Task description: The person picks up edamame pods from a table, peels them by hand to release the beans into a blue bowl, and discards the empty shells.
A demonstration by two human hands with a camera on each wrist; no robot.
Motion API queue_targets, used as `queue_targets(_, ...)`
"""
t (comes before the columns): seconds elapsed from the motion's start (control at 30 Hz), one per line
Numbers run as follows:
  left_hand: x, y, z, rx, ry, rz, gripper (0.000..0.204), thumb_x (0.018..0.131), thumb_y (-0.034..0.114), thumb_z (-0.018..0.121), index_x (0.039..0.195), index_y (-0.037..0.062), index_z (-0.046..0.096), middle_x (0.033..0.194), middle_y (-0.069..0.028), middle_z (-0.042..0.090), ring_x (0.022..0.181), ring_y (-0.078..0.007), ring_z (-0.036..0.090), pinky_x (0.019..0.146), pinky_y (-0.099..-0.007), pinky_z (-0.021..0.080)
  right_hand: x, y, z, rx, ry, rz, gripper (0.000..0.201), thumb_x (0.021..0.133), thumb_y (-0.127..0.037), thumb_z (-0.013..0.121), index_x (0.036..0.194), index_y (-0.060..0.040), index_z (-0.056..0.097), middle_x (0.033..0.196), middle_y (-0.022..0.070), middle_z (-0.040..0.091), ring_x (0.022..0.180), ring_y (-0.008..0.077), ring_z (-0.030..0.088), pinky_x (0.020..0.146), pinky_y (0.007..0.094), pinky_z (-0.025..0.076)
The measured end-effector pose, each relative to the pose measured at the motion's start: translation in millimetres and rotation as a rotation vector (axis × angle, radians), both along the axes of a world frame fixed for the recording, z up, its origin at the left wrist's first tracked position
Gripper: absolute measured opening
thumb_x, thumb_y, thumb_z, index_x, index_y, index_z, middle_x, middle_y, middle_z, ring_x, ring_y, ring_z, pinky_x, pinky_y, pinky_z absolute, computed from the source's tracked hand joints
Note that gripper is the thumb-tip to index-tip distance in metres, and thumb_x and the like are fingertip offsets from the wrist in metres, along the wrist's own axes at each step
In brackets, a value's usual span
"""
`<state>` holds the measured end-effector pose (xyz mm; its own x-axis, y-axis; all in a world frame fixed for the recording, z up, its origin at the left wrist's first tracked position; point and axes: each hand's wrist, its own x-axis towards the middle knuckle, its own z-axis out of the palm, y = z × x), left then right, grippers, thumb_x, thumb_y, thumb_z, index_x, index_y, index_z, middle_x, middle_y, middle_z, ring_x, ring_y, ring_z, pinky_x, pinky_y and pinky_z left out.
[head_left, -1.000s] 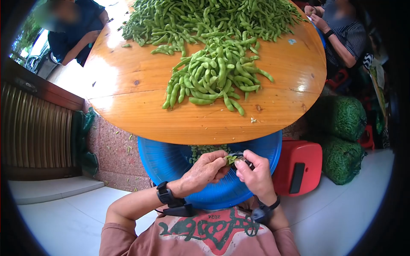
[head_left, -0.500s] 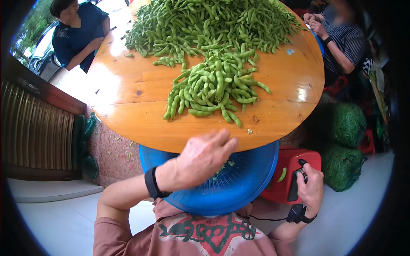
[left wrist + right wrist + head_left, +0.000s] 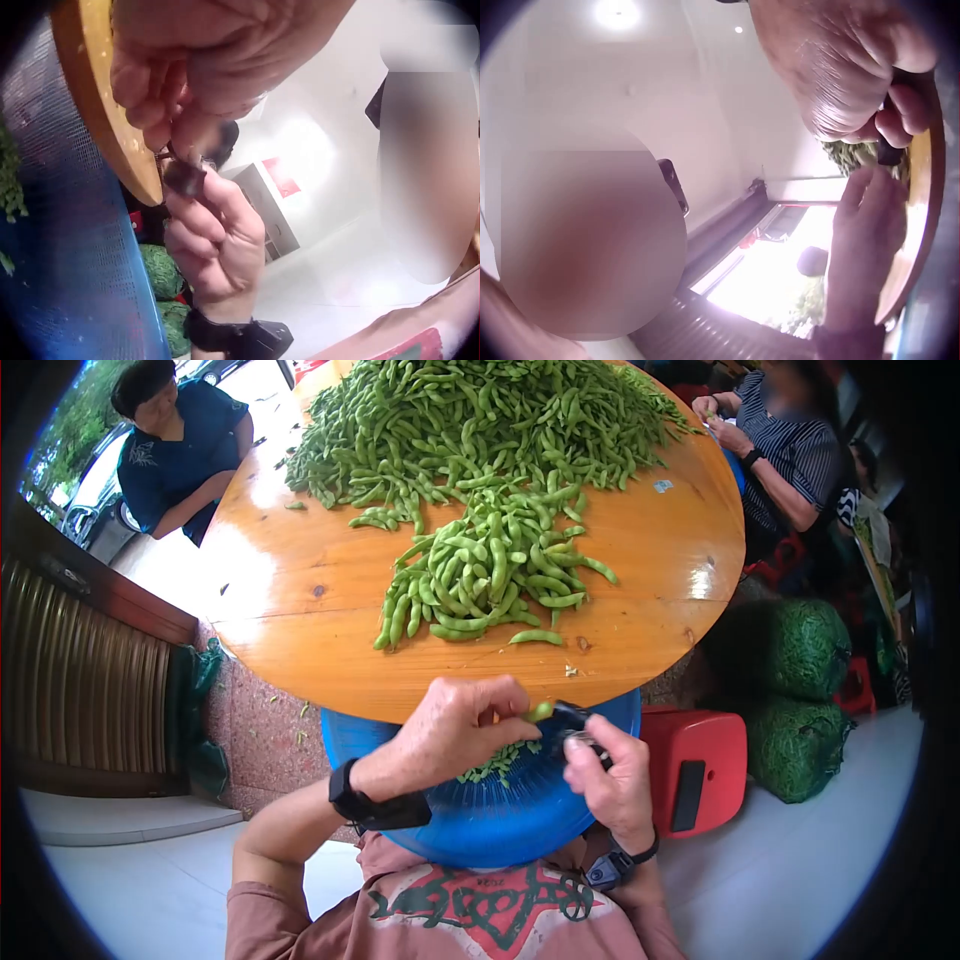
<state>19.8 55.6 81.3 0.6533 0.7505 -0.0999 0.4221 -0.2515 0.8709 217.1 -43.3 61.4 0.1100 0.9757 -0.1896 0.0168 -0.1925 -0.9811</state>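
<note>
Over the blue basin (image 3: 590, 810) at the table's front edge, my left hand (image 3: 430, 735) pinches a green bean pod (image 3: 541, 711) between thumb and fingers. My right hand (image 3: 618, 780) is close by on the right, fingers curled round a small black tool (image 3: 572, 714) with a shiny part, blurred here. The tool stands right at the pod's free end. In the left wrist view, the tool (image 3: 184, 180) shows at the right fingertips, beneath my left fingers. Shelled green beans (image 3: 495, 765) lie in the basin. A small heap of pods (image 3: 480, 575) is on the table just beyond.
A large pile of pods (image 3: 470, 430) covers the far side of the wooden table (image 3: 290, 630). One loose pod (image 3: 536, 636) lies before the small heap. To my right are a red stool (image 3: 725, 760) and stuffed green net bags (image 3: 795, 745). Two people sit across the table.
My left hand, reaching toward the table edge half a second ago, is back over the basin with a pod. My right hand has come left from above the stool to meet it.
</note>
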Motion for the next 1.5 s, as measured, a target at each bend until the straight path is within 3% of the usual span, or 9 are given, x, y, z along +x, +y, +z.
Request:
queue_targets(0.3, -17.2, -43.3, -50.6, -0.686, -0.427, 0.239, 0.013, 0.096, 0.012, 0.069, 0.100, -0.0006, 0.068, 0.080, -0.0025, 0.067, 0.066, -0.0051, 0.060, 0.057, -0.0203, 0.049, -17.5, -5.0, -16.7, -0.099, 0.282, 0.153, 0.011, 0.097, -0.005, 0.060, 0.093, 0.0050, 0.060, 0.082, -0.0005, 0.047, 0.061, 0.0039, 0.051, 0.050, 0.0217, 0.040)
queue_targets(0.53, -16.1, -56.0, -59.4, -0.742, -0.490, 0.253, 0.009, 0.098, 0.011, 0.067, 0.099, 0.0026, 0.065, 0.079, -0.0015, 0.065, 0.067, -0.0057, 0.060, 0.056, -0.0206, 0.047, -19.6, -7.1, -29.5, 0.153, -0.028, 0.158, 0.011, 0.098, -0.004, 0.058, 0.093, 0.0050, 0.060, 0.079, -0.0012, 0.048, 0.060, 0.0038, 0.049, 0.049, 0.0219, 0.038)
queue_targets(0.6, -19.2, -52.9, -64.4, -1.145, -0.809, 0.105, 0.010, 0.099, 0.013, 0.066, 0.098, 0.0035, 0.063, 0.079, -0.0019, 0.065, 0.068, -0.0070, 0.060, 0.058, -0.0224, 0.049, -13.2, -6.7, -25.3, -0.113, 0.410, 0.178, 0.010, 0.097, -0.004, 0.058, 0.091, 0.0041, 0.060, 0.078, -0.0008, 0.049, 0.059, 0.0037, 0.048, 0.049, 0.0219, 0.037)
queue_targets(0.73, -17.5, -50.9, -69.4, -1.264, -0.879, -0.052, 0.012, 0.100, 0.016, 0.064, 0.100, 0.0041, 0.061, 0.078, -0.0034, 0.064, 0.068, -0.0078, 0.060, 0.056, -0.0245, 0.047, -2.7, -5.3, -26.5, -0.324, 0.797, 0.195, 0.010, 0.096, -0.004, 0.060, 0.090, 0.0028, 0.060, 0.079, -0.0010, 0.051, 0.058, 0.0020, 0.046, 0.049, 0.0209, 0.036)
queue_targets(0.8, -11.3, -51.0, -65.5, -0.916, -0.591, 0.068, 0.014, 0.099, 0.018, 0.066, 0.101, 0.0047, 0.061, 0.076, -0.0033, 0.063, 0.067, -0.0079, 0.059, 0.055, -0.0255, 0.046, -2.8, -5.9, -28.9, -0.092, 0.186, 0.214, 0.004, 0.092, -0.001, 0.062, 0.091, 0.0025, 0.061, 0.080, 0.0043, 0.054, 0.058, 0.0108, 0.053, 0.051, 0.0263, 0.041)
queue_targets(0.83, -6.4, -51.8, -62.6, -0.807, -0.507, 0.127, 0.020, 0.097, 0.021, 0.069, 0.102, 0.0032, 0.061, 0.075, -0.0021, 0.062, 0.066, -0.0077, 0.059, 0.056, -0.0252, 0.045, -6.8, -5.3, -26.6, -0.094, 0.189, 0.211, 0.004, 0.092, -0.001, 0.062, 0.091, 0.0025, 0.061, 0.080, 0.0043, 0.054, 0.058, 0.0108, 0.053, 0.051, 0.0263, 0.041)
queue_targets(0.9, -3.9, -48.7, -56.9, -0.580, -0.316, 0.106, 0.024, 0.096, 0.022, 0.070, 0.102, 0.0016, 0.060, 0.075, -0.0020, 0.063, 0.067, -0.0077, 0.060, 0.057, -0.0253, 0.046, -17.8, -3.4, -19.0, 0.383, -0.453, 0.253, 0.006, 0.087, 0.003, 0.063, 0.092, 0.0020, 0.061, 0.082, 0.0111, 0.057, 0.065, 0.0253, 0.059, 0.057, 0.0336, 0.047)
queue_targets(1.07, -2.7, -53.1, -55.2, -0.041, -0.185, 0.077, 0.029, 0.098, 0.019, 0.067, 0.113, -0.0045, 0.062, 0.075, -0.0052, 0.065, 0.069, -0.0124, 0.064, 0.062, -0.0296, 0.050, -11.8, -5.6, -20.3, 0.287, -0.452, 0.222, 0.012, 0.082, 0.005, 0.064, 0.093, 0.0022, 0.062, 0.085, 0.0146, 0.058, 0.075, 0.0328, 0.062, 0.064, 0.0384, 0.050)
queue_targets(1.5, -8.4, -64.6, -72.1, -0.915, -0.809, 0.229, 0.027, 0.107, 0.018, 0.050, 0.122, -0.0010, 0.062, 0.101, -0.0112, 0.069, 0.076, -0.0161, 0.066, 0.065, -0.0289, 0.055, -18.6, -11.9, -28.3, 0.418, -0.508, 0.089, 0.025, 0.080, -0.002, 0.078, 0.102, 0.0003, 0.066, 0.094, 0.0133, 0.062, 0.071, 0.0281, 0.065, 0.059, 0.0355, 0.053)
